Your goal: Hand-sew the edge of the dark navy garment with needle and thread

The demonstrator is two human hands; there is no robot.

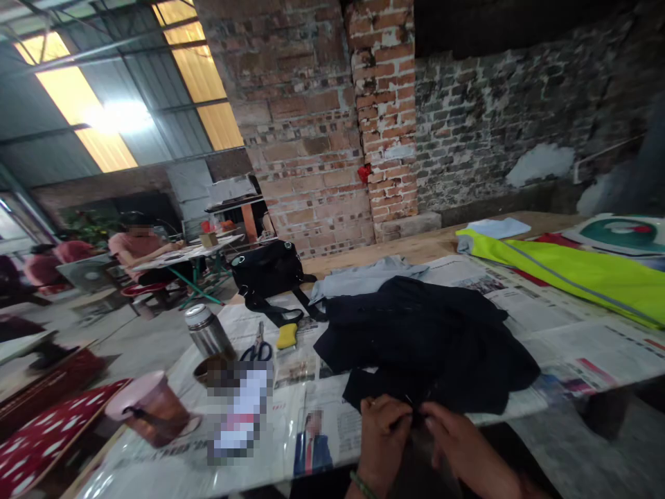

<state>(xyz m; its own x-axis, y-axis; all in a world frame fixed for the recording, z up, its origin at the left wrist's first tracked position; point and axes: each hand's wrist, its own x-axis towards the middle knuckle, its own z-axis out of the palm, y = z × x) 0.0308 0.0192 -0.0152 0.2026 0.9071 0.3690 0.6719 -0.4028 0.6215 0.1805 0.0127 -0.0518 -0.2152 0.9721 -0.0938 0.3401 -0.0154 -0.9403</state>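
The fingers (410, 416) of both hands pinch together at the near hem of the dark garment (426, 339), closed on a small fold; a thin needle-like glint may sit between them, too small to tell. The left hand (384, 443) and right hand (462, 450) meet at the tabletop (597, 346) edge. Left of the garment lie scissors (258, 348), a steel flask (208, 333) and a pink mug (150, 409); beyond it a black bag (270, 270); right of it a yellow-green vest (582, 270). A tug could likely drag the garment off the glossy newspaper (519, 298), since only its hem is gripped.
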